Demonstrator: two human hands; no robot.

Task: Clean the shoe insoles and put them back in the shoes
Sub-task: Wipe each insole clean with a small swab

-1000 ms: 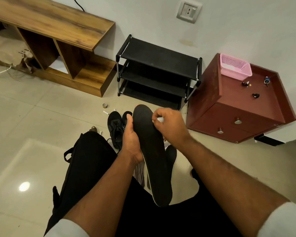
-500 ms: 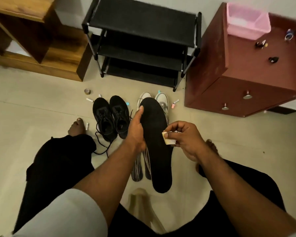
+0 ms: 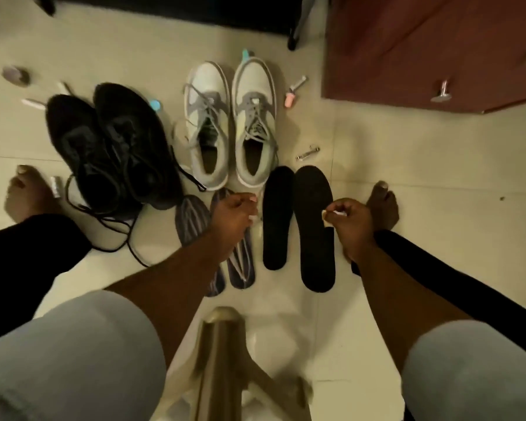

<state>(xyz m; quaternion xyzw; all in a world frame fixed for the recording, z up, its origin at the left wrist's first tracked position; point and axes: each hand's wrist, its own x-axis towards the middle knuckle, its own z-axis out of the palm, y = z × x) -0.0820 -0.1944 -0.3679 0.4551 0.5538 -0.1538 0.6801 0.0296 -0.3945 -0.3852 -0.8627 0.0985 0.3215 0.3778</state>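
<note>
Brass-toned stool leg (image 3: 222, 354): bottom centre of frame, nearest the camera, blurred; the person apparently sits above it, which accounts for the downward reach of both arms.
Sleeves (image 3: 73, 354): pale grey, lower left and lower right corners, pushed up clear of the forearms.
Left hand (image 3: 236, 214): centre of frame, fingers curled, over the upper end of the striped insoles; whether it grips one or only hovers cannot be told.
Right hand (image 3: 351, 218): right of centre, fingers curled, thumb and forefinger pinching a small white wipe (image 3: 331, 214) at the right edge of a black insole; judged to be the cleaning tool, kept ready.
Black insoles (image 3: 313, 226): two, flat on the floor, side by side just below the grey-white shoes; judged set down as wiped, staged by the pair they belong to.
Striped insoles (image 3: 195, 232): two, flat, left of the black ones, partly under the left forearm; likely next for cleaning.
Bare feet (image 3: 28, 192): mid-left and mid-right, spread either side of the work area.
Grey-white shoes (image 3: 231, 123): upper centre, upright, openings towards the person, no insole evident inside.
Black shoes (image 3: 113, 144): upper left, laces loose and trailing.
Small items (image 3: 295, 92): scattered on tiles near the shoes; identity unclear.
Red-brown cabinet (image 3: 422, 50): upper right.
Task status: insoles out of the shoes; refitting not begun.
</note>
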